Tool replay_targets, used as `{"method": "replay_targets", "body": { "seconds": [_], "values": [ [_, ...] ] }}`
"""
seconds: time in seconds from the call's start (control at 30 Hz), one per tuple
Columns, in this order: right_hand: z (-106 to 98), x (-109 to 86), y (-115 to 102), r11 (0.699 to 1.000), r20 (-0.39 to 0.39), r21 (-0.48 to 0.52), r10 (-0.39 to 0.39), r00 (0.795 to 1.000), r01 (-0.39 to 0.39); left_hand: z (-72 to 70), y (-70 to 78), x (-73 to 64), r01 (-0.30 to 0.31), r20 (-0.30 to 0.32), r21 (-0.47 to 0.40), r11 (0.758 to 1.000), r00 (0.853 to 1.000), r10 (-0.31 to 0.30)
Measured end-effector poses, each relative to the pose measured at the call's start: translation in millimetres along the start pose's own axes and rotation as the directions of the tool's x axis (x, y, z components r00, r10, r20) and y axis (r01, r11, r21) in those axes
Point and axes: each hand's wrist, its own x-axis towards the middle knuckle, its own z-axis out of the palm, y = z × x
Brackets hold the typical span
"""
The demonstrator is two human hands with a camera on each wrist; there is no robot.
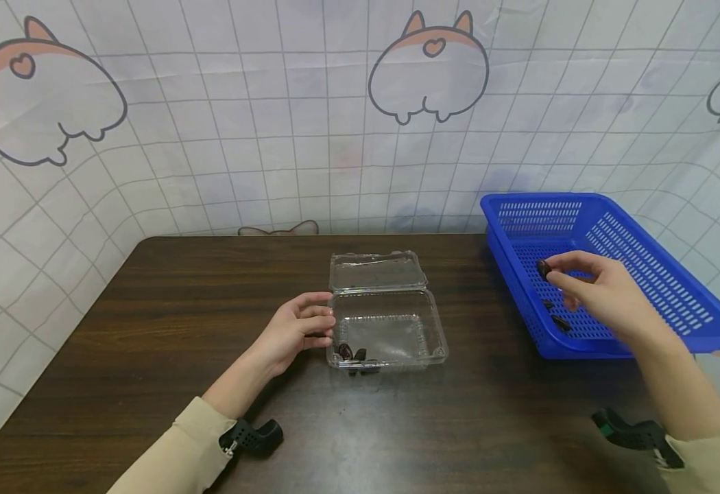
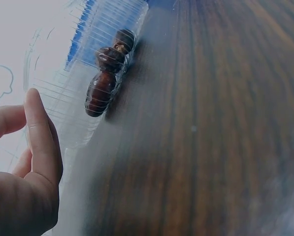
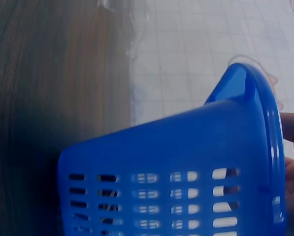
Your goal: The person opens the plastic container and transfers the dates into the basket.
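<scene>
In the head view, a clear plastic clamshell box [image 1: 435,333] stands mid-table with its lid [image 1: 378,272] folded back. Several dark brown dates [image 1: 345,351] lie in its front left corner; the left wrist view shows these shiny dates [image 2: 100,93] through the clear wall. My left hand [image 1: 295,331] rests its extended fingers against the box's left side. To the right, my right hand [image 1: 607,295] pinches one date [image 1: 543,269] between thumb and fingers over the blue plastic basket [image 1: 514,302]. Below it, more dates [image 1: 560,323] lie on the basket floor, partly hidden by the hand.
The basket's slotted side [image 3: 161,147] fills much of the right wrist view. A dark wood table [image 1: 169,309] carries everything, backed by a white gridded cloth [image 1: 224,137] with cartoon drawings. Black wrist mounts [image 1: 255,438] sit at both sleeves.
</scene>
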Motion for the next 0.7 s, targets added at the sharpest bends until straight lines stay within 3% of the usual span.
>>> {"method": "replay_targets", "body": {
  "seconds": [0.33, 0.7],
  "values": [
    [-10.9, -8.5, 10.8, 0.999, -0.027, -0.001, 0.033, 0.999, -0.033, 0.8, 0.2, 0.4, 0.007, -0.006, -0.007, 1.000, 1.000, -0.007],
    [-13.8, -12.7, 8.3, 1.000, -0.041, 0.018, 0.009, 0.999, -0.009, 0.2, 0.3, 0.7, 0.003, -0.003, -0.014, 1.000, 1.000, -0.004]
  ]
}}
